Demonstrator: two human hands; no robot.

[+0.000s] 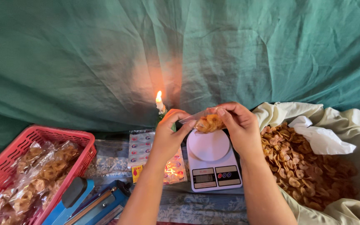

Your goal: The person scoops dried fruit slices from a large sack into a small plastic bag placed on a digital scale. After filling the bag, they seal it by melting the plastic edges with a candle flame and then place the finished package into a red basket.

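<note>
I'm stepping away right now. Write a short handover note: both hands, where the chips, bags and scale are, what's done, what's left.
Left hand and right hand: both pinch the top of a small clear bag of chips, held above the white scale, near the lit candle.
Loose chips: in the cloth-lined sack on the right.
Done: filled bags lie in the red basket.
Left: this bag's top looks unsealed; many loose chips remain. Blue sealer sits bottom left.
</note>
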